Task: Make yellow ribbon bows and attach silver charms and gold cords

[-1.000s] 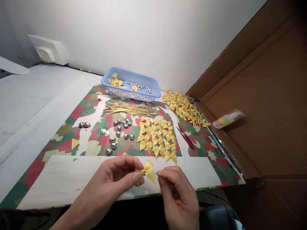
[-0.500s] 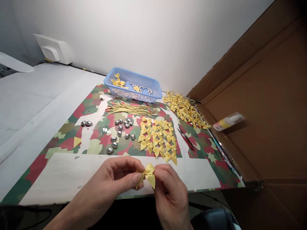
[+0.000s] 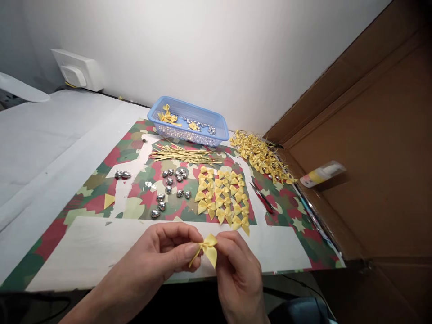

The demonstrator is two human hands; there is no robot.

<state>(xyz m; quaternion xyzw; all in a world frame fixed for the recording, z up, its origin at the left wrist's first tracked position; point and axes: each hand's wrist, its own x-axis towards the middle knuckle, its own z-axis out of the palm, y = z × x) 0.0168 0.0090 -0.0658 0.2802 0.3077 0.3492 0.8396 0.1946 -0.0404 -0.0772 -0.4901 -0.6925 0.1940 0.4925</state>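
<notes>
A yellow ribbon bow [image 3: 209,250] is held between both hands above the white front strip of the table. My left hand [image 3: 168,254] pinches its left side between thumb and fingertips. The fingers of my right hand [image 3: 239,265] are curled closed at the bow's right edge, gripping it there. Just beyond, more yellow bows [image 3: 222,198] lie in three columns on the patterned mat. Left of them are scattered silver beads [image 3: 168,181], shiny and rounded. Behind these lies a bundle of gold ties [image 3: 184,154].
A blue basket [image 3: 189,103] at the back holds bows and silver beads. To its right is a heap of yellow bows with ties [image 3: 259,155]. Red-handled snips [image 3: 262,198] lie right of the columns. A white bottle [image 3: 322,174] is by the cardboard wall [image 3: 371,135].
Both hands keep hold of the bow, which has tilted slightly. The whole view has shifted a little; the other things on the table stay in place.
</notes>
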